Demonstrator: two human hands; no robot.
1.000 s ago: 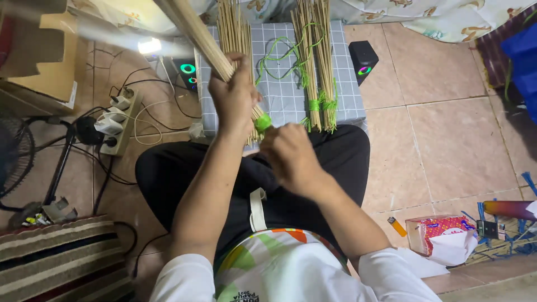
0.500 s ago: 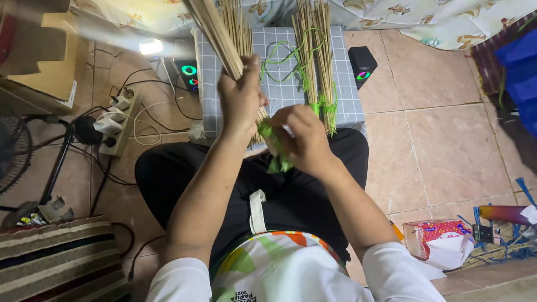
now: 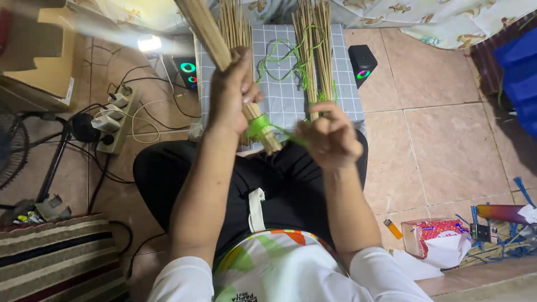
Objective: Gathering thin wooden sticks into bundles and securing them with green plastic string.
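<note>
Left hand point(image 3: 232, 92) clamped round a stick bundle point(image 3: 224, 53), right hand point(image 3: 329, 137) pinching the green string point(image 3: 279, 134) wound on it, hands slightly apart.

Home floor: tiles point(image 3: 447, 145), power strip point(image 3: 114, 120), rug point(image 3: 56, 260)
</note>
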